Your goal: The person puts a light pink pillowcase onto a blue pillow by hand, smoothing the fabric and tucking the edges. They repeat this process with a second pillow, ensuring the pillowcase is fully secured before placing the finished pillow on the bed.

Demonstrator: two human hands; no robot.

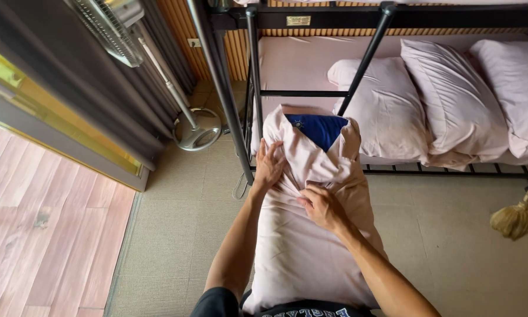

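Note:
A long pillow in a pale pink case [311,252] stands up against my body, its top end leaning toward the bed. At the open top of the case a dark blue inner pillow [318,129] shows. My left hand [268,165] lies flat on the upper left side of the case, fingers spread. Just right of the middle, my right hand [321,206] pinches a fold of the pink fabric.
A black metal bunk bed frame [253,76] stands ahead, with a pink mattress and three pink pillows [451,100] on it. A standing fan [198,130] is at the left by dark curtains. A straw broom [516,218] lies at the right on the beige floor.

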